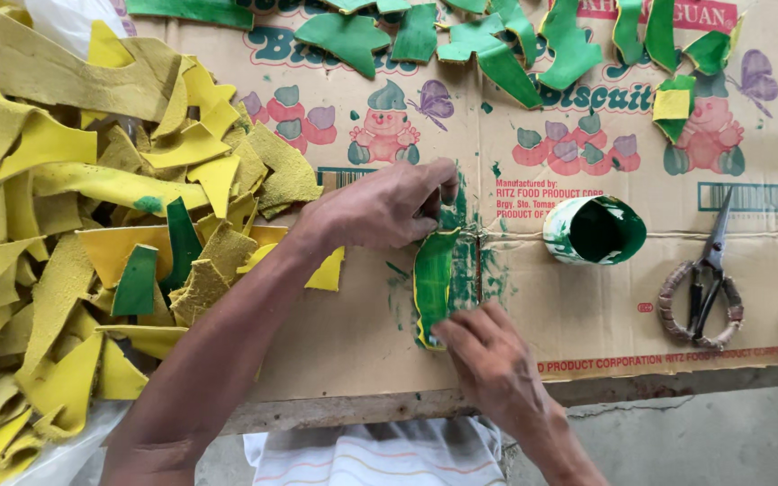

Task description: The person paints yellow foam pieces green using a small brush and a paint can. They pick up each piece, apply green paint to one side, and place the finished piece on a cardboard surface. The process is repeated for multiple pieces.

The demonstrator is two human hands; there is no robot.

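Green-painted yellow leather scrap (432,286) lies flat on a paint-smeared printed cardboard sheet (578,306), just left of a tin of green paint (594,230); left hand (380,207) pinches its upper end, right hand (488,355) presses fingertips on its lower end; scissors (706,279) lie right of the tin
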